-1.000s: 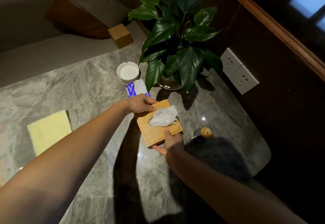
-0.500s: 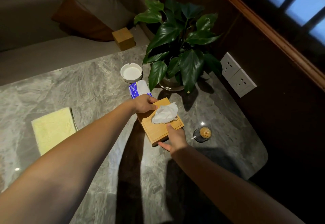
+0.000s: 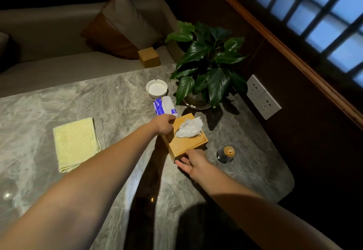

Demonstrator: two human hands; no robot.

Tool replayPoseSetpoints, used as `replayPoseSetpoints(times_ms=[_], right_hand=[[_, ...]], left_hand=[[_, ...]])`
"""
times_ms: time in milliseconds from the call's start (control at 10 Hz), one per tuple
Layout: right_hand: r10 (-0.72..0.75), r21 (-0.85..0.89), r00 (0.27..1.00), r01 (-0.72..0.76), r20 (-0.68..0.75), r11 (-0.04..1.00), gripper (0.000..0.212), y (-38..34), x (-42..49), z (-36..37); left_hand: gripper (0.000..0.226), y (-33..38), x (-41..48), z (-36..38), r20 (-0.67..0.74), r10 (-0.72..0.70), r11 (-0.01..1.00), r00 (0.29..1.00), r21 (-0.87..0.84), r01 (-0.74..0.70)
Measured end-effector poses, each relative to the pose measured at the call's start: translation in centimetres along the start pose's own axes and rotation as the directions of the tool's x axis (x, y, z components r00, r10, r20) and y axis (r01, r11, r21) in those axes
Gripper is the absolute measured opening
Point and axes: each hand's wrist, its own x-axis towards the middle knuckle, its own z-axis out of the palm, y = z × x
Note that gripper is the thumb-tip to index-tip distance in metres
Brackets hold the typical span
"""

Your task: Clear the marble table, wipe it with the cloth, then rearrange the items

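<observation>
Right now the wooden tissue box, with a crumpled white tissue sticking out of its top, sits on the marble table towards the right side. The left hand is curled against the box's far left corner, fingers bent onto the edge. The right hand rests at the near right corner with its fingers spread and loose, touching the box's lower side rather than wrapped around it.

Just beyond the left hand lies a blue and white tissue packet, almost touching the knuckles. Farther back stands a white ashtray, and to its right a potted plant whose leaves hang over the table close to the box's far side. Right of the box, near the right hand, stands a small dark toothpick holder.

On the left, well apart from the box, a folded yellow cloth lies flat. Past the table's far edge a small wooden block sits on a sofa beside a cushion. Wall sockets are mounted to the right of the plant.
</observation>
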Motion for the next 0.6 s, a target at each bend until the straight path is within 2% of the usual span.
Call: replayPoseSetpoints(times_ms=[100, 300, 400, 500, 600], right_hand=[[-0.01, -0.004, 1.0, 0.01, 0.016, 1.0, 0.037, 0.7, -0.8, 0.5], [-0.041, -0.006, 0.998, 0.041, 0.056, 0.999, 0.034, 2.2, -1.7, 1.2], [-0.018, 0.03, 0.996, 0.015, 0.085, 0.999, 0.034, 2.8, -3.2, 1.6], [0.016, 0.063, 0.987, -0.027, 0.159, 0.998, 0.041, 3.2, -5.4, 2.6], [0.017, 0.028, 0.97, -0.025, 0.244, 0.999, 0.035, 3.2, -8.0, 3.8]], left_hand=[[0.051, -0.5, -1.4, 0.4, -0.086, -0.01, 0.999, 0.996, -0.044, 0.006], [0.042, -1.6, -3.8, 1.7, -0.148, 0.066, 0.994, 0.987, -0.073, -0.077], [0.045, -2.2, -5.2, 1.9, -0.171, 0.098, 0.993, 0.98, -0.054, -0.109], [0.056, -2.9, -6.2, 1.0, -0.24, 0.17, 0.985, 0.956, 0.056, -0.162], [0.069, -3.5, -8.1, -0.5, -0.337, 0.166, 0.985, 0.927, 0.104, -0.138]])
